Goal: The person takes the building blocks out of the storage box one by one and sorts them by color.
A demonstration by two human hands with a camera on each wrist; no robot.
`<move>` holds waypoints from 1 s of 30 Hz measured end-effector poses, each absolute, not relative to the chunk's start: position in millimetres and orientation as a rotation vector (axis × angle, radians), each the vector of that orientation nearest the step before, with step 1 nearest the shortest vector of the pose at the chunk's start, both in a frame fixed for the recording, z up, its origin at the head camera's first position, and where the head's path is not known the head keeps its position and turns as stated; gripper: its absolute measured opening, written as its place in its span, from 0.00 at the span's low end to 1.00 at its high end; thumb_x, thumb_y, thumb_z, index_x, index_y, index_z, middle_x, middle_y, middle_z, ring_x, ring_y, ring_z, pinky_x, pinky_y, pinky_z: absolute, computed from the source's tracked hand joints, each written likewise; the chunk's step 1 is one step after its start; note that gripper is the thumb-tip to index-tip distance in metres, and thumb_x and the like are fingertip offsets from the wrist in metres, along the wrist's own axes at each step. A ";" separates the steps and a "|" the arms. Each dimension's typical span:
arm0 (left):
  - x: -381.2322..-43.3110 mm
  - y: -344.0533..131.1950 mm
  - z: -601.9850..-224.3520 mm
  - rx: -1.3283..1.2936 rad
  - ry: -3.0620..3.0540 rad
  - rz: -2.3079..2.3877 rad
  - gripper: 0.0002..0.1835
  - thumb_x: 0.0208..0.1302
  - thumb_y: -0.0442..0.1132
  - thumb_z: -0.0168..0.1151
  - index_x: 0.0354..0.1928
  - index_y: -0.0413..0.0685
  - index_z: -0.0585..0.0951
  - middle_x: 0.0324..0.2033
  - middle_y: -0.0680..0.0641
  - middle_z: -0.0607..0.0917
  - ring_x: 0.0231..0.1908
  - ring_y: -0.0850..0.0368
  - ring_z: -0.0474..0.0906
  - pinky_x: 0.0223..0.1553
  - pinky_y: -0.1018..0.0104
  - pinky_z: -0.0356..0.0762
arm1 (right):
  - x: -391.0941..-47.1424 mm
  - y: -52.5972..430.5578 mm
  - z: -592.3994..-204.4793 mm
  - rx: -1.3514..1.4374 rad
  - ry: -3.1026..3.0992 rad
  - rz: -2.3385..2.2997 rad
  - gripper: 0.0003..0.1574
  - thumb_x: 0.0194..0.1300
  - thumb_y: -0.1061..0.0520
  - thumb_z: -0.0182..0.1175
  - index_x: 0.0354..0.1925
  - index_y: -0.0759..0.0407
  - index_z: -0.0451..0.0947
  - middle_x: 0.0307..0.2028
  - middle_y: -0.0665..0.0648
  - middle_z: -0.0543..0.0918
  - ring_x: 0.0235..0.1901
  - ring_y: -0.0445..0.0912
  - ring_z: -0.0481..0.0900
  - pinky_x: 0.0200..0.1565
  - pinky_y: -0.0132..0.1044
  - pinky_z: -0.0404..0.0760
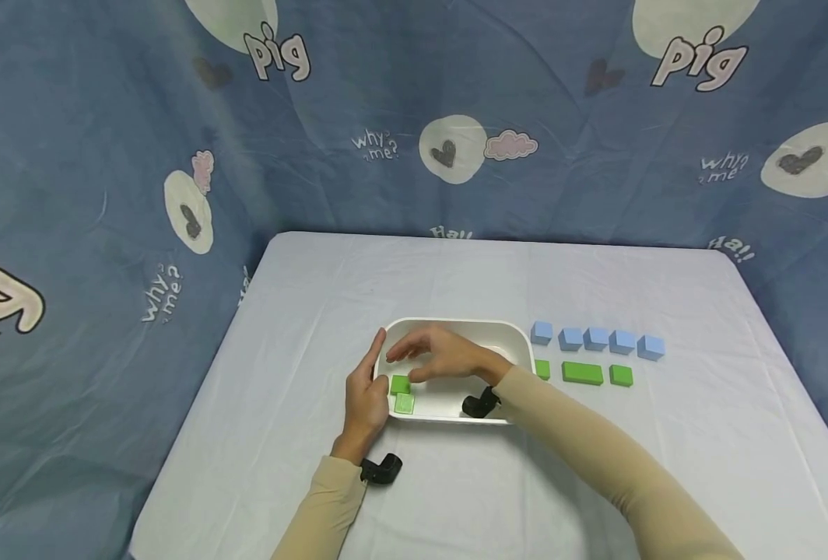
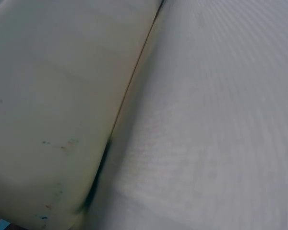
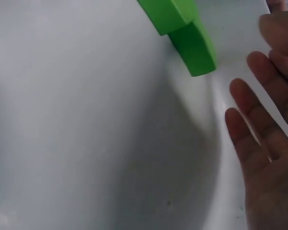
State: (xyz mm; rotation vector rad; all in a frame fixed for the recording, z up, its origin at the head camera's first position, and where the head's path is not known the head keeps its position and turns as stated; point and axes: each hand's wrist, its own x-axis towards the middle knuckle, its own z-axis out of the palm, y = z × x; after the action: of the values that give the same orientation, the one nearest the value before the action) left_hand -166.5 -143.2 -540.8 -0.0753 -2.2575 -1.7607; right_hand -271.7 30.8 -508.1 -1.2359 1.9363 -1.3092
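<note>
A white tray (image 1: 442,404) with raised walls sits on the table. At its left end my left hand (image 1: 366,400) grips the wall, thumb at the rim and index finger stretched along the outside. Over the tray's left half hovers my right hand (image 1: 449,354), fingers loosely spread, holding nothing. Two green blocks, one (image 1: 400,385) behind the other (image 1: 404,404), lie in the tray's left end beside the left thumb. The right wrist view shows these green blocks (image 3: 197,50) apart from the right fingers. The left wrist view catches only the tray's outer wall (image 2: 62,96) and tablecloth.
Right of the tray stands a row of several blue cubes (image 1: 596,339). In front of them lie a long green block (image 1: 583,373), a short green block (image 1: 621,376) and another green block (image 1: 542,369) close against the tray. A blue printed curtain (image 1: 386,194) hangs behind the table.
</note>
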 end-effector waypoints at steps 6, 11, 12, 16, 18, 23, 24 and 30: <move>-166.6 -143.3 -541.4 -0.078 -2.267 -1.739 0.44 0.53 0.21 0.41 0.77 0.46 0.65 0.73 0.51 0.68 0.73 0.58 0.58 0.73 0.62 0.56 | -270.2 29.5 -510.6 -1.271 1.938 -1.184 0.33 0.54 0.73 0.68 0.60 0.67 0.81 0.56 0.58 0.85 0.58 0.52 0.80 0.64 0.43 0.75; -166.7 -143.3 -541.9 -0.062 -2.276 -1.742 0.44 0.53 0.21 0.41 0.77 0.45 0.65 0.73 0.51 0.68 0.73 0.58 0.59 0.73 0.62 0.57 | -269.2 29.0 -510.8 -1.260 1.937 -1.138 0.34 0.52 0.75 0.69 0.60 0.66 0.81 0.56 0.57 0.85 0.60 0.49 0.79 0.65 0.42 0.73; -166.7 -143.1 -541.8 -0.061 -2.276 -1.744 0.44 0.53 0.21 0.41 0.77 0.45 0.64 0.73 0.52 0.67 0.73 0.58 0.59 0.73 0.61 0.57 | -269.0 29.0 -510.5 -1.254 1.941 -1.130 0.34 0.52 0.75 0.69 0.59 0.66 0.81 0.56 0.56 0.85 0.60 0.49 0.79 0.65 0.41 0.73; -167.2 -142.5 -541.6 -0.063 -2.269 -1.749 0.43 0.54 0.21 0.41 0.77 0.46 0.65 0.74 0.51 0.67 0.73 0.58 0.59 0.73 0.62 0.57 | -268.7 29.3 -508.7 -1.237 1.957 -1.101 0.34 0.51 0.75 0.69 0.59 0.65 0.81 0.55 0.55 0.85 0.58 0.47 0.79 0.65 0.40 0.73; -167.6 -142.5 -541.7 -0.064 -2.262 -1.753 0.43 0.54 0.20 0.41 0.77 0.47 0.65 0.73 0.50 0.67 0.73 0.58 0.59 0.73 0.63 0.57 | -269.0 28.9 -508.4 -1.226 1.960 -1.094 0.34 0.51 0.75 0.69 0.59 0.65 0.82 0.54 0.54 0.86 0.58 0.47 0.80 0.64 0.39 0.74; -168.9 -142.4 -541.2 -0.047 -2.260 -1.771 0.43 0.54 0.17 0.40 0.77 0.43 0.64 0.74 0.46 0.67 0.74 0.55 0.58 0.72 0.63 0.56 | -270.1 28.2 -509.5 -1.226 1.964 -1.079 0.34 0.50 0.76 0.68 0.57 0.65 0.82 0.51 0.55 0.86 0.53 0.49 0.81 0.61 0.39 0.76; -168.9 -142.3 -540.5 -0.043 -2.263 -1.776 0.43 0.54 0.17 0.40 0.76 0.42 0.64 0.74 0.45 0.66 0.74 0.54 0.57 0.73 0.61 0.56 | -269.9 28.1 -509.7 -1.233 1.965 -1.074 0.34 0.49 0.77 0.68 0.57 0.65 0.82 0.51 0.55 0.87 0.53 0.50 0.81 0.60 0.39 0.77; -167.9 -142.4 -540.2 -0.028 -2.273 -1.776 0.43 0.54 0.18 0.40 0.76 0.43 0.64 0.74 0.47 0.67 0.74 0.55 0.57 0.73 0.56 0.57 | -268.2 28.7 -510.1 -1.233 1.966 -1.010 0.35 0.47 0.79 0.67 0.55 0.64 0.82 0.49 0.53 0.86 0.51 0.48 0.80 0.59 0.35 0.76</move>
State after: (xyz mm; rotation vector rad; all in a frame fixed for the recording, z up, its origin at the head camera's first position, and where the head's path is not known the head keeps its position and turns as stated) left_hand -167.9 -142.4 -540.2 -0.0275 -2.2727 -1.7756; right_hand -268.2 28.7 -510.1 -1.2332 1.9658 -1.0098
